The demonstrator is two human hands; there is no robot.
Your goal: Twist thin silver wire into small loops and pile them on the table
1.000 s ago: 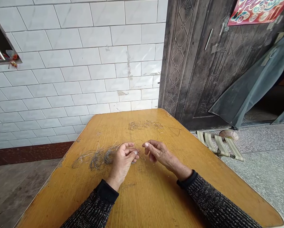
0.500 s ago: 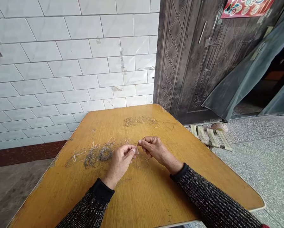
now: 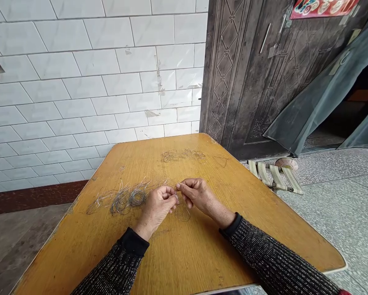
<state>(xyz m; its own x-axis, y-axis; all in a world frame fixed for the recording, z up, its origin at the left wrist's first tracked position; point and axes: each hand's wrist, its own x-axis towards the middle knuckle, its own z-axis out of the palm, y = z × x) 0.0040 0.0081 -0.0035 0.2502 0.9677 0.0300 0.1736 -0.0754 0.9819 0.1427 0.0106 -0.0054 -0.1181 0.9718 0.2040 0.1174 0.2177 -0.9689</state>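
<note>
My left hand (image 3: 159,207) is closed in a pinch on a thin wire (image 3: 184,219), whose loop hangs below the fingers. Close against it, my right hand (image 3: 197,194) pinches the same wire between thumb and forefinger. Both hands are held over the middle of the wooden table (image 3: 202,250). Just left of my left hand lie several coils of thin grey wire (image 3: 137,197), with loose ends sticking up. The exact spot where the fingers meet the wire is too small to make out.
Farther back on the table is a row of thin wire loops (image 3: 184,155), and a bent wire (image 3: 221,160) lies to their right. A white tiled wall (image 3: 110,86) stands behind. On the right are a folding stool (image 3: 276,176), a carved door (image 3: 248,82) and a grey curtain (image 3: 313,98).
My right hand has shifted slightly left, closer to my left hand. The wire loop below the fingers has swung and now hangs lower. The view has tilted a little.
</note>
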